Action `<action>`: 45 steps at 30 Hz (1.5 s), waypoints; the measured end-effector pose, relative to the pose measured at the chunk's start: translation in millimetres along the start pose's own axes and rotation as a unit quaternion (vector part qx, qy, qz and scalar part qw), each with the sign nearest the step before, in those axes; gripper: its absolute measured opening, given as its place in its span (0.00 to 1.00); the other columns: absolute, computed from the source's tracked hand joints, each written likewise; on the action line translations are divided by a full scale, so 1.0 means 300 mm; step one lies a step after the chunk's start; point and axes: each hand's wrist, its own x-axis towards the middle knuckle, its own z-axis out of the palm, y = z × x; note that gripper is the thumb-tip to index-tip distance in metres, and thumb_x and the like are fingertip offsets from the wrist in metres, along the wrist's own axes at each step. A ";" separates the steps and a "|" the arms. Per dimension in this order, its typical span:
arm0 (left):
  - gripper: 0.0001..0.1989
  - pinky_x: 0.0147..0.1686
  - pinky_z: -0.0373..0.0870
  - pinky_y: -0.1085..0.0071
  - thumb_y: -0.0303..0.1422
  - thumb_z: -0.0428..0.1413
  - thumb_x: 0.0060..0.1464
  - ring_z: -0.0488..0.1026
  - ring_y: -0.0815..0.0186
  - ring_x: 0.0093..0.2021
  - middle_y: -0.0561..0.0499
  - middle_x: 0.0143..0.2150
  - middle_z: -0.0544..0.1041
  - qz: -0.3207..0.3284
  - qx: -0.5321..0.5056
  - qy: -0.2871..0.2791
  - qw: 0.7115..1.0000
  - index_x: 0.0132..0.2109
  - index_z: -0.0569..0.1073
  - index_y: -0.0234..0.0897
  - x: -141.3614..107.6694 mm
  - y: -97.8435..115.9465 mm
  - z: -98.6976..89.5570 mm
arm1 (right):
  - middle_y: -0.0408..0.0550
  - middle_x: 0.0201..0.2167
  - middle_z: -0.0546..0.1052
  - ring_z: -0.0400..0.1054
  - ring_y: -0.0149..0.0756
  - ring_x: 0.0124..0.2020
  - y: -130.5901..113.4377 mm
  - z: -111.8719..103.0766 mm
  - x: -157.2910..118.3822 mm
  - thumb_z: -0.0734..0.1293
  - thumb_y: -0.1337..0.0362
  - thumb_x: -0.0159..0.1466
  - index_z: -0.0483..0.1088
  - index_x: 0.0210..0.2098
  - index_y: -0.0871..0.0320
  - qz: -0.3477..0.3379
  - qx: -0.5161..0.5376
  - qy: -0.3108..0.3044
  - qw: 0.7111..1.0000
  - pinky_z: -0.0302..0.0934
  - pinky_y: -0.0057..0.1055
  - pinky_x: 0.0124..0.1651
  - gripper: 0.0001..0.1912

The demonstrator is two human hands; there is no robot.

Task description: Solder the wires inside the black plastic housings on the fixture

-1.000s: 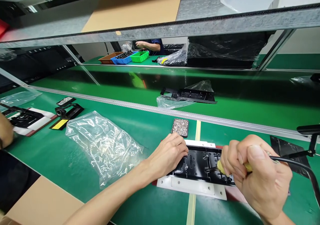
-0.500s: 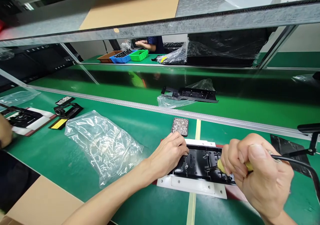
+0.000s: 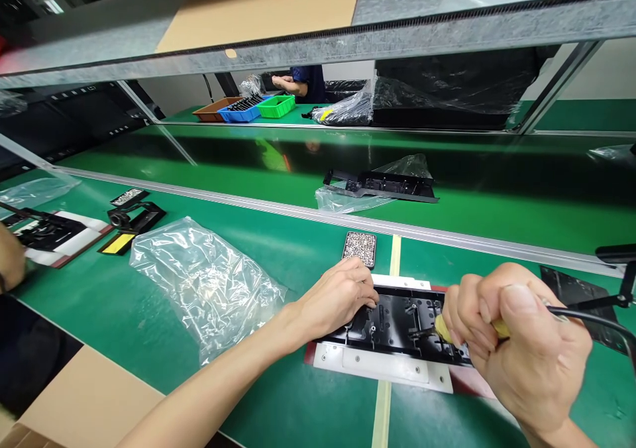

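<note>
A long black plastic housing (image 3: 392, 322), ribbed and studded inside, lies in a white fixture (image 3: 387, 366) on a dark red base. Over its left end, my left hand (image 3: 348, 295) is closed, fingers bent around the edge; the fingertips are partly hidden. My right hand (image 3: 521, 342) is wrapped in a fist round a yellow-handled tool (image 3: 444, 329) whose dark narrow tip points down-left into the housing. The fist covers most of the tool, so its exact kind cannot be told. A black cable runs off rightward behind this fist.
A small tray of metal screws (image 3: 360, 248) sits behind the fixture. To the left lies a clear plastic bag (image 3: 203, 289). Another black part (image 3: 392, 186) rests beyond the metal rail. A shelf (image 3: 318, 54) crosses overhead. Co-workers' arms show at far left and across the back.
The view has shifted slightly. Both hands keep their places on the housing and the tool, with the tip at nearly the same spot.
</note>
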 end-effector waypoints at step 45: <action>0.09 0.50 0.75 0.55 0.30 0.55 0.68 0.68 0.52 0.58 0.40 0.55 0.73 0.031 0.105 0.110 0.988 0.53 0.75 0.36 -0.188 0.145 0.062 | 0.38 0.13 0.56 0.51 0.26 0.14 -0.021 0.018 0.005 0.65 0.61 0.68 0.64 0.21 0.57 -0.004 0.003 -0.002 1.000 0.49 0.25 0.17 0.19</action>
